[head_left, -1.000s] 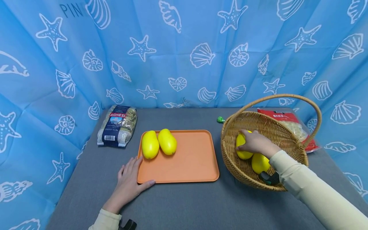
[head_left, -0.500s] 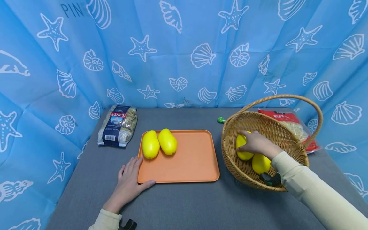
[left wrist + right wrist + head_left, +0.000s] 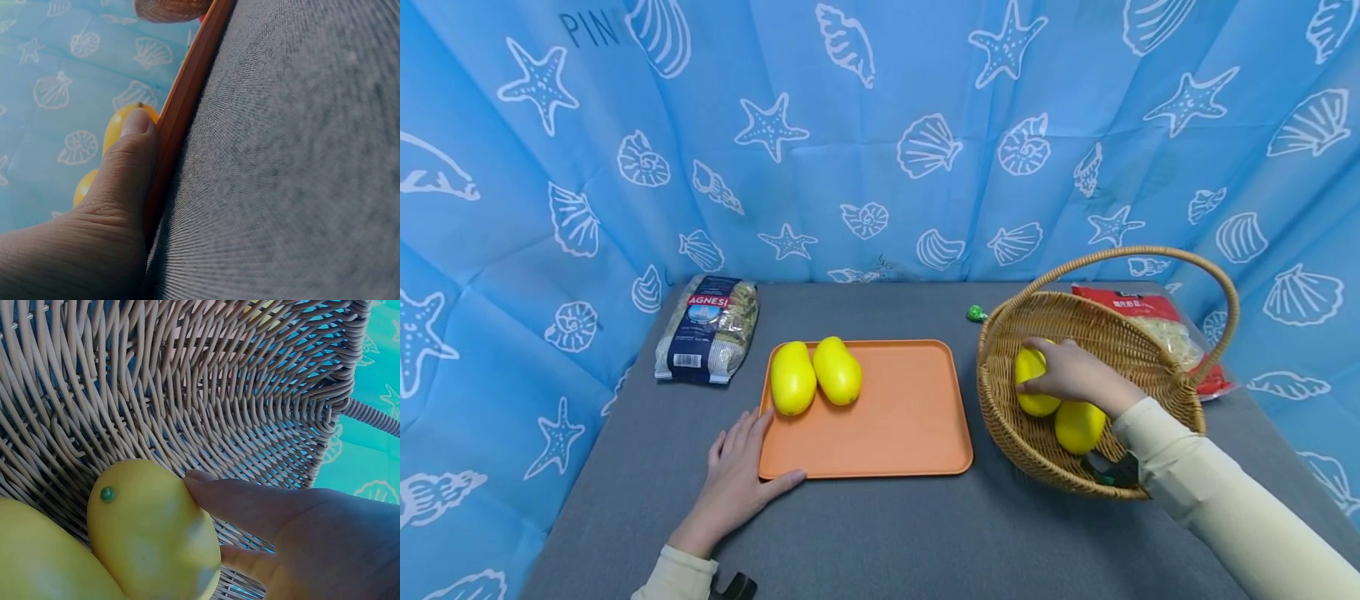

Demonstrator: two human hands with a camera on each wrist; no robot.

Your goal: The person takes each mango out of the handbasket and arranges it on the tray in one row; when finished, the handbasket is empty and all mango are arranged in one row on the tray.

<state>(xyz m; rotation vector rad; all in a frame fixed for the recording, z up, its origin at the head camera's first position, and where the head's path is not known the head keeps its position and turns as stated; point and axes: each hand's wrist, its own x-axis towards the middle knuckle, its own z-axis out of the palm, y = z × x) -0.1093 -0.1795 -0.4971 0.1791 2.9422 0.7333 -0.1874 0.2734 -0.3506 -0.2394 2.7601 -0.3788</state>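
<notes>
Yellow fruit in the grasp: a smooth, yellow, oval fruit lies in the left part of a brown, woven wicker basket, its green stub showing in the right wrist view.
Right hand: the right hand clamps that fruit between thumb and fingers, reaching in from the near right; it is by far the nearer hand.
Long axis: roughly near to far in the head view, though the hand covers part.
Basket neighbour: a second yellow fruit sits just beside it, on the near right.
Orange tray: a flat, orange, rectangular tray lies left of the basket, apart from it, bearing two yellow, elongated fruits at far left.
Left hand: the left hand touches the tray's near left corner, fingers extended, gripping nothing.
</notes>
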